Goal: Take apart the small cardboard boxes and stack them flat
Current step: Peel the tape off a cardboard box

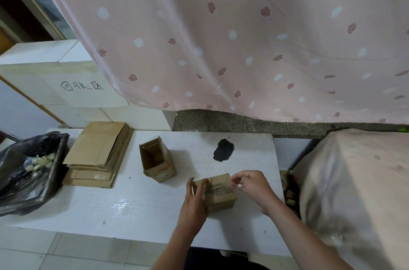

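A small closed cardboard box [220, 192] stands on the white table [132, 207] near its front right. My left hand [194, 201] grips the box's left side. At the box's upper right corner my right hand [252, 185] pinches a strip of clear tape [236, 184]. A second small box [157, 159] stands open-topped and empty at the table's middle. A stack of flattened cardboard boxes [97, 154] lies at the table's back left.
A bin lined with a black bag [28, 170] holds scraps at the far left. A dark patch [223, 150] marks the tabletop behind the boxes. A cloth-covered bulk [358, 192] stands to the right, a pink curtain [243, 37] hangs behind.
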`<state>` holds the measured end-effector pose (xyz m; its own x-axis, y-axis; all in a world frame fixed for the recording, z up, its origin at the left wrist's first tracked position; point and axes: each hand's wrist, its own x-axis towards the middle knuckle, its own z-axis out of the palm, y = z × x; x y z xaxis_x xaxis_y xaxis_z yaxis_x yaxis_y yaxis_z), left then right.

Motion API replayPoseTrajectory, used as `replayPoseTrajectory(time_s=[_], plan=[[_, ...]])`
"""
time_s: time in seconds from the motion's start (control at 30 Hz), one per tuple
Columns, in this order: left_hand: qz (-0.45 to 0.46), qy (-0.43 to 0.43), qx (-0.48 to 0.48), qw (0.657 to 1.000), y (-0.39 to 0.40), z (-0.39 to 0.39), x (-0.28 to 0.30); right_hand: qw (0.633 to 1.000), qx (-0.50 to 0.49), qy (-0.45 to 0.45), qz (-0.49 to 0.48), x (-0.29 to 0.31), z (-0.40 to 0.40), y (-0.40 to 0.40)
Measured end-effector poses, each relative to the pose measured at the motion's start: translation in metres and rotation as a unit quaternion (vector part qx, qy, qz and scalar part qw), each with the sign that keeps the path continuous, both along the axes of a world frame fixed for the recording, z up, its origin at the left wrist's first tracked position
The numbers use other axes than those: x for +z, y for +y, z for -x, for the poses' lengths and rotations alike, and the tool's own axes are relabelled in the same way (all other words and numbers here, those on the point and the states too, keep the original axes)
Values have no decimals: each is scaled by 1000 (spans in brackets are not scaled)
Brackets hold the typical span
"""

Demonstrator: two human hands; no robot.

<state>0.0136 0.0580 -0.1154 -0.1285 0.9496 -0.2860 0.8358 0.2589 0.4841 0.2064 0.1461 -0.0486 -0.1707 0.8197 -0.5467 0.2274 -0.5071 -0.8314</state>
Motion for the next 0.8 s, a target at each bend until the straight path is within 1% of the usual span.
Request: replayPoseTrajectory(time_s=[0.07, 0.1, 0.17, 0.23, 0.27, 0.3, 0.33, 0.4, 0.47, 0.5, 0.6, 0.63, 0.67, 0.73, 0.77, 0.8], plan=[[6, 3, -8, 1000, -3, 4, -1, 999, 26, -23, 10, 4, 4, 2], [9, -1, -11, 1000, -3, 5, -1, 999, 36, -10, 19, 5, 7, 2], [10, 8, -21, 1000, -1, 3, -2, 996, 19, 58, 59, 6, 11, 1], [6, 87, -67, 994, 4, -4, -4, 987, -3, 128, 93, 6, 13, 1], [3, 123, -94, 988, 7, -8, -4, 986, 5, 139, 92, 5, 12, 1], [2, 139, -112, 984, 9, -12, -3, 988, 25, 131, 78, 5, 12, 1], [3, 138, -118, 983, 11, -16, -2, 992, 50, 105, 54, 4, 11, 0], [2, 148, -124, 981, 11, -25, 0, 997, 81, 1, -11, 2, 11, 0], [-5, 170, -122, 978, 9, -33, 4, 988, 89, -104, -76, 2, 13, 0], [-6, 165, -114, 980, 9, -35, 3, 982, 92, -133, -100, 1, 14, 1], [-15, 147, -108, 983, 11, -36, -5, 962, 100, -203, -156, -1, 16, 2], [5, 140, -109, 984, 12, -36, -8, 952, 106, -232, -169, -3, 17, 2], [6, 137, -107, 985, 12, -36, -11, 941, 116, -265, -177, -4, 18, 2], [3, 150, -101, 984, 14, -38, -4, 918, 141, -316, -192, -6, 19, 0], [5, 152, -97, 984, 14, -39, -1, 918, 149, -313, -194, -7, 19, 0], [-3, 152, -96, 984, 14, -39, -1, 926, 152, -290, -188, -8, 18, 0]])
